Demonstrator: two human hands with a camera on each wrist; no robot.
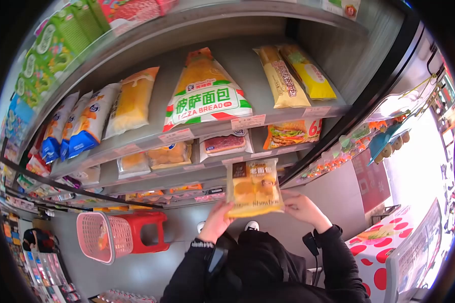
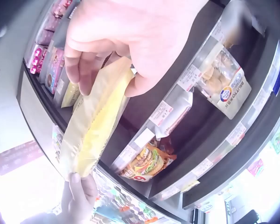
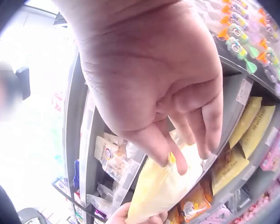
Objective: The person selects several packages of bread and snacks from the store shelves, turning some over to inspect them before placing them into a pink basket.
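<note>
A clear plastic packet of bread buns (image 1: 254, 188) with a yellow lower edge is held up in front of the shelves in the head view. My left hand (image 1: 217, 220) grips its lower left corner, thumb on the front. At the opposite edge, my right hand (image 1: 305, 209) pinches the packet between thumb and fingers. From the left wrist, the packet (image 2: 94, 126) appears edge-on below the curled fingers of my left hand (image 2: 126, 39). The right wrist view shows my right hand (image 3: 163, 84) above the packet's pale back (image 3: 165, 182).
Ahead, a shelf (image 1: 151, 134) bears a pizza bread bag (image 1: 205, 98), long bread packs (image 1: 283, 78) and blue-and-white bags (image 1: 88, 118). A pink basket (image 1: 97, 237) lies beside a red stool (image 1: 147, 232) on the floor. A dotted stand (image 1: 379, 247) is at the right.
</note>
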